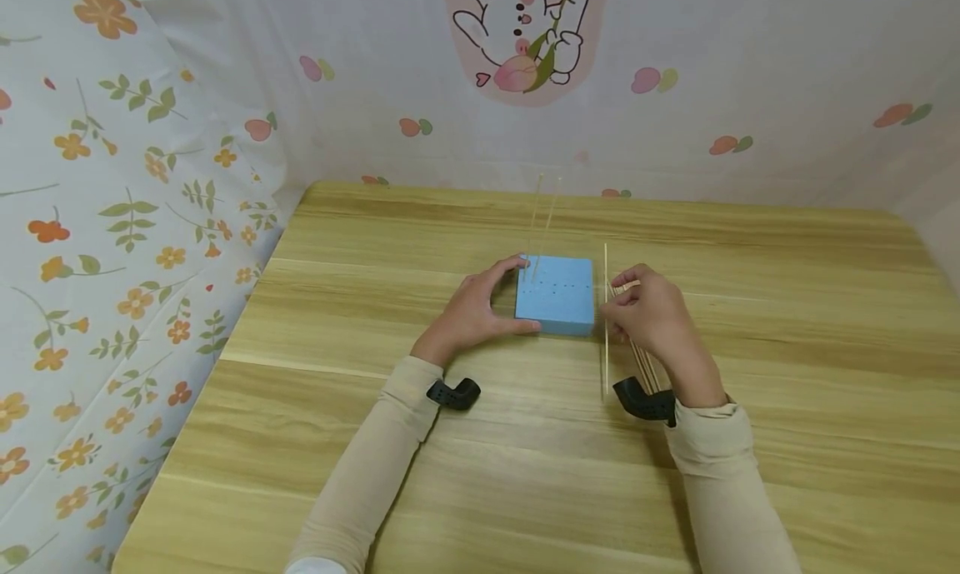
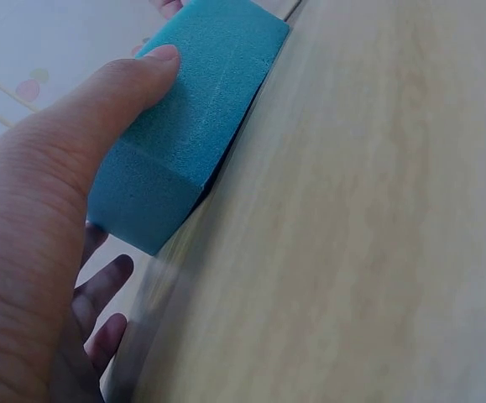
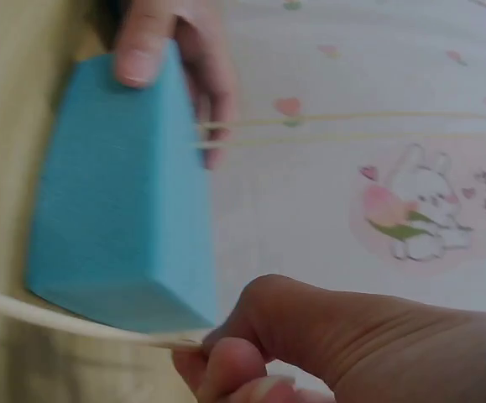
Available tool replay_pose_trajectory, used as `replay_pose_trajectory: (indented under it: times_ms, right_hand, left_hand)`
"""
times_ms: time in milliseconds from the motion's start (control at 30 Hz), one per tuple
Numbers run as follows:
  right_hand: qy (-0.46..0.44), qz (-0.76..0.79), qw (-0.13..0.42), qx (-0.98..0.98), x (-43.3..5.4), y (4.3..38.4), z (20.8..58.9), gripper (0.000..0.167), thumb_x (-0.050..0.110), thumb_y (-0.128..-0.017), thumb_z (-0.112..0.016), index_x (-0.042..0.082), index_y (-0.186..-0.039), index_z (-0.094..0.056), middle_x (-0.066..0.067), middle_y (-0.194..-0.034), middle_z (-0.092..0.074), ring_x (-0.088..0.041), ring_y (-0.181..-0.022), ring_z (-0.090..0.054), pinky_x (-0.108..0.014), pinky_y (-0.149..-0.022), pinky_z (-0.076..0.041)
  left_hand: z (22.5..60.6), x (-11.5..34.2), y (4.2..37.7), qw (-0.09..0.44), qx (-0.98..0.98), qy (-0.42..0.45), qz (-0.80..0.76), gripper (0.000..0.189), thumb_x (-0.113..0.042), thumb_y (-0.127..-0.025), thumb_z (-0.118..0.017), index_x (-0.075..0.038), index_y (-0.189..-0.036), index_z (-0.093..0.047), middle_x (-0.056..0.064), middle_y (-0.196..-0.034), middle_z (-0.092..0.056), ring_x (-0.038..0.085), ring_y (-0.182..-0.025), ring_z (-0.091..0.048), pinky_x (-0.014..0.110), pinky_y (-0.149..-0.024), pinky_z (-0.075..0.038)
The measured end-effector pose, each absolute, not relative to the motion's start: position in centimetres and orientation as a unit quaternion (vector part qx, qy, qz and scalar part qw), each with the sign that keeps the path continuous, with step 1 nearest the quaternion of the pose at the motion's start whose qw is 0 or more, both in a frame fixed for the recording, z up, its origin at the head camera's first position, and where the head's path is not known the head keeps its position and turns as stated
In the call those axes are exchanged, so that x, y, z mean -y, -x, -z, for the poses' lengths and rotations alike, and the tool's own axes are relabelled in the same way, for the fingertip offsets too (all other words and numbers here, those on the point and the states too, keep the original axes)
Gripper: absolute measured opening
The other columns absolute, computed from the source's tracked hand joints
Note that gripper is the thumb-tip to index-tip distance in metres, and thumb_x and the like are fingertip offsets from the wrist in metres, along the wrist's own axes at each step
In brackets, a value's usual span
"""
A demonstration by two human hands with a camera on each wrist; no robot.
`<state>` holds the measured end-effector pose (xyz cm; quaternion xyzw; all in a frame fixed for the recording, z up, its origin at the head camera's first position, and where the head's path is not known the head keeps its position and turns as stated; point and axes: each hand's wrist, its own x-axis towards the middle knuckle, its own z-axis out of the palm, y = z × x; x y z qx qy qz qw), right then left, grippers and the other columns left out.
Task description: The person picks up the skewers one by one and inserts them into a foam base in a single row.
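A light blue foam block [image 1: 567, 295] with rows of small holes lies on the table. Two thin wooden sticks [image 1: 536, 207] stand upright in its far left part. My left hand [image 1: 472, 311] holds the block from the left, thumb on the near side and fingers at the far corner. In the left wrist view the thumb presses the block's side [image 2: 213, 92]. Just right of the block, my right hand [image 1: 651, 311] pinches a single thin stick [image 3: 83, 326] between thumb and fingers. Several more sticks [image 1: 645, 366] pass beneath that hand.
The wooden table [image 1: 525, 491] reaches toward a white patterned cloth [image 1: 360, 66] hanging behind it. More floral cloth [image 1: 135, 249] hangs at the left. Black curved pieces sit on both wrists, the right one [image 1: 645, 401] over the ends of the loose sticks.
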<state>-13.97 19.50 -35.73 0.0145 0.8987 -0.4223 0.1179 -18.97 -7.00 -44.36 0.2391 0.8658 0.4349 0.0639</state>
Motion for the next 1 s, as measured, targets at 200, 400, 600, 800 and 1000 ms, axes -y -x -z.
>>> replay_pose_trajectory:
  times_ms: [200,400,600,800,1000]
  right_hand:
    - [-0.017,0.405,0.037,-0.914,-20.8,13.7,33.6,0.032,0.012,-0.099,-0.062,-0.008,-0.124,-0.067,-0.014,-0.095,-0.069,-0.018,-0.069,-0.064,-0.024,-0.057,-0.051]
    - [0.013,0.428,-0.086,-0.9,-20.2,13.4,32.2,0.019,0.01,-0.098,-0.065,-0.004,-0.107,-0.074,-0.014,-0.087,-0.071,-0.004,-0.063,-0.062,-0.016,-0.057,-0.051]
    - [0.064,0.458,-0.187,-0.867,-17.9,13.9,32.1,0.019,0.009,-0.101,-0.065,-0.009,-0.102,-0.073,-0.019,-0.089,-0.074,0.005,-0.069,-0.064,-0.009,-0.068,-0.052]
    - [0.134,0.428,-0.233,-0.863,-15.6,15.3,33.0,0.014,0.004,-0.101,-0.066,-0.008,-0.098,-0.073,-0.016,-0.083,-0.075,-0.015,-0.071,-0.072,-0.007,-0.07,-0.049]
    - [0.178,0.421,-0.238,-0.857,-14.3,16.1,33.5,0.014,0.003,-0.1,-0.066,-0.008,-0.102,-0.074,-0.017,-0.087,-0.076,-0.029,-0.076,-0.075,-0.004,-0.074,-0.047]
  left_hand:
    - [44.0,7.1,19.2,0.062,-0.865,-0.239,-0.437,0.094,-0.055,-0.076,-0.089,-0.032,-0.155,-0.042,-0.008,-0.162,-0.04,0.014,-0.144,-0.043,0.043,-0.121,-0.022]
    - [44.0,7.3,19.0,0.069,-0.864,-0.235,-0.441,0.096,-0.056,-0.076,-0.089,-0.032,-0.156,-0.042,-0.011,-0.164,-0.037,0.015,-0.148,-0.039,0.049,-0.122,-0.022]
    - [44.5,7.1,18.6,0.078,-0.863,-0.234,-0.441,0.097,-0.056,-0.075,-0.089,-0.033,-0.156,-0.041,-0.007,-0.162,-0.041,0.02,-0.148,-0.039,0.052,-0.121,-0.027]
    - [44.7,6.9,18.7,0.066,-0.859,-0.245,-0.445,0.094,-0.053,-0.075,-0.091,-0.031,-0.154,-0.044,-0.007,-0.162,-0.041,0.019,-0.147,-0.04,0.051,-0.12,-0.029]
    - [44.5,7.1,19.0,0.048,-0.863,-0.247,-0.437,0.095,-0.053,-0.074,-0.091,-0.029,-0.154,-0.045,-0.004,-0.16,-0.045,0.019,-0.146,-0.042,0.049,-0.118,-0.033]
